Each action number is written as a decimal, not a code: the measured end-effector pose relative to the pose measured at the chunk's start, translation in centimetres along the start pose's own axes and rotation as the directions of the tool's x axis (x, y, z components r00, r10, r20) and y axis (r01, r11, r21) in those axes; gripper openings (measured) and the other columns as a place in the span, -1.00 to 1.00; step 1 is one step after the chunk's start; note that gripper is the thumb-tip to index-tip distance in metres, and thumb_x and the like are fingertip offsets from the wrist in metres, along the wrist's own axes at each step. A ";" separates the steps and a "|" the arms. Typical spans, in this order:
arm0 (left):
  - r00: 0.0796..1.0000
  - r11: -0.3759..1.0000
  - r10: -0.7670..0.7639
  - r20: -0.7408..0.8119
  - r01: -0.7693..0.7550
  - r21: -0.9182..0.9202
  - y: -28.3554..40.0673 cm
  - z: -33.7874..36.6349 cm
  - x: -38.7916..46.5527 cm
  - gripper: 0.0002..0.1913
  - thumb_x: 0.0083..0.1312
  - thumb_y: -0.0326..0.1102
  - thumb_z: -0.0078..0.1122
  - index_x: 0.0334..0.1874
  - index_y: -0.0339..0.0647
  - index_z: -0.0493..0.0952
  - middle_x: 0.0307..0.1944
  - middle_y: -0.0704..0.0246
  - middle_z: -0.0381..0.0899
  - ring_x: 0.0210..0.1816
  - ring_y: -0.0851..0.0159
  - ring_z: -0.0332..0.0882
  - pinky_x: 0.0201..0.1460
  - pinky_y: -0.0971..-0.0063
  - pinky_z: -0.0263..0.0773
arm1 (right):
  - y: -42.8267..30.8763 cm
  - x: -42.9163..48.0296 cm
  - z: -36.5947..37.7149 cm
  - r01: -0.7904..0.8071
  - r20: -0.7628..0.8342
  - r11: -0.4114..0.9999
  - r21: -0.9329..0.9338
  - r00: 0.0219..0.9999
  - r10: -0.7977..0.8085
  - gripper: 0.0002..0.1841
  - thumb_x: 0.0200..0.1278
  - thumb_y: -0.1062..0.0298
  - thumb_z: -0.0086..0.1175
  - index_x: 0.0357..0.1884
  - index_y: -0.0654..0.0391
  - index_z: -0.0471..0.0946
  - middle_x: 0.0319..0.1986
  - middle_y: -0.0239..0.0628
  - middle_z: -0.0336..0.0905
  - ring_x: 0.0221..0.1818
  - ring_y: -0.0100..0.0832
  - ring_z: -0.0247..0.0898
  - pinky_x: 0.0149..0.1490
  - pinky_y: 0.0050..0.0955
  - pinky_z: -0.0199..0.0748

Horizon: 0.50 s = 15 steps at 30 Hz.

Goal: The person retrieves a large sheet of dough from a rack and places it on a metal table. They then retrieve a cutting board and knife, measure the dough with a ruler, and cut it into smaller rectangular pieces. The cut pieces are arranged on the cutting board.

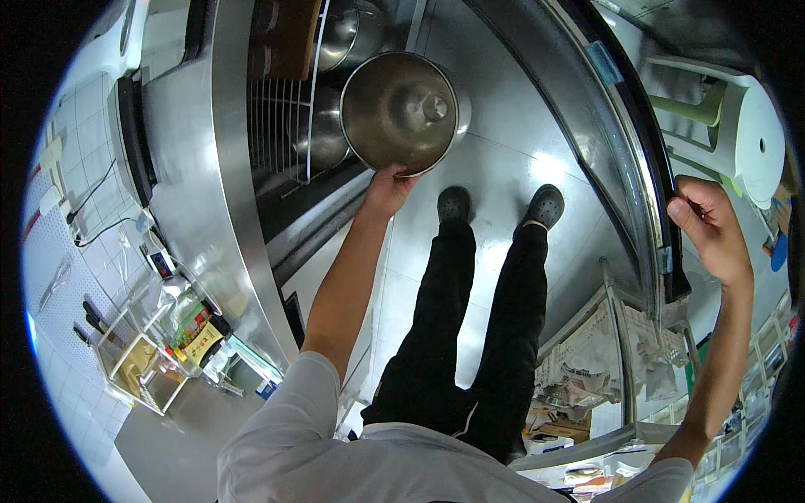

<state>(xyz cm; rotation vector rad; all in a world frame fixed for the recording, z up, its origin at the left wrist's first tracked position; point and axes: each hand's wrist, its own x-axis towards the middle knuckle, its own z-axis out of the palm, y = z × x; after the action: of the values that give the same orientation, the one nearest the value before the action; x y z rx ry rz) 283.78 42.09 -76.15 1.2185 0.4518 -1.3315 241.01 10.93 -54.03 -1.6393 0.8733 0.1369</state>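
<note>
My left hand (391, 192) grips the near rim of a round stainless steel mixing bowl (399, 113), whose hollow inside faces up at me. Just left of the bowl, a white wire shelf (277, 126) shows inside an open under-counter cabinet, with more steel bowls (324, 126) on it. At the right, my right hand (710, 226) has curled fingers at the dark outer edge of an open steel door (673, 245).
A steel counter (220, 188) runs along the left, with a wire rack (141, 371) of packets and bottles. Knives (94, 317) hang nearby. A white stool (748, 138) stands beyond the door; lower right is a metal-framed rack (622, 352) with baskets.
</note>
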 end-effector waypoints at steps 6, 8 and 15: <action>0.998 0.997 -0.066 -0.009 0.066 0.041 -1.0 -0.7 -1.8 -0.71 0.38 -0.60 -0.01 0.13 -0.50 0.38 0.16 0.07 0.50 0.16 0.13 0.55 0.28 0.20 0.58 | 0.2 -0.2 0.3 -0.051 -0.023 0.998 0.034 0.998 0.052 -0.60 0.43 0.28 0.14 -0.49 0.21 0.22 -0.54 -0.48 0.05 -0.45 -0.60 -0.02 -0.35 -0.52 0.05; 0.994 0.997 -0.053 -0.093 0.058 0.046 -0.2 0.1 -4.2 -0.72 0.37 -0.60 -0.02 0.11 -0.51 0.38 0.13 0.08 0.51 0.16 0.16 0.54 0.27 0.21 0.58 | 0.4 -0.2 0.2 -0.076 -0.014 0.995 0.062 0.997 0.077 -0.61 0.44 0.29 0.14 -0.49 0.20 0.23 -0.52 -0.50 0.06 -0.42 -0.62 0.00 -0.33 -0.53 0.05; 0.981 0.990 0.140 -0.137 -0.143 -0.011 4.2 4.9 -15.2 -0.59 0.29 -0.63 -0.04 0.20 -0.59 0.29 0.17 -0.05 0.45 0.18 -0.10 0.51 0.08 0.32 0.70 | 0.8 -0.3 0.1 -0.059 -0.020 0.994 0.093 0.998 0.061 -0.68 0.43 0.33 0.15 -0.43 0.22 0.28 -0.48 -0.48 0.13 -0.38 -0.60 0.07 -0.25 -0.55 0.16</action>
<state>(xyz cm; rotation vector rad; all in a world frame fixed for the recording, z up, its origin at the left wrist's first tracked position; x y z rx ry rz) 281.64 44.33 -59.98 1.3052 0.4658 -1.1244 240.36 11.15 -54.56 -1.5317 0.9335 0.1173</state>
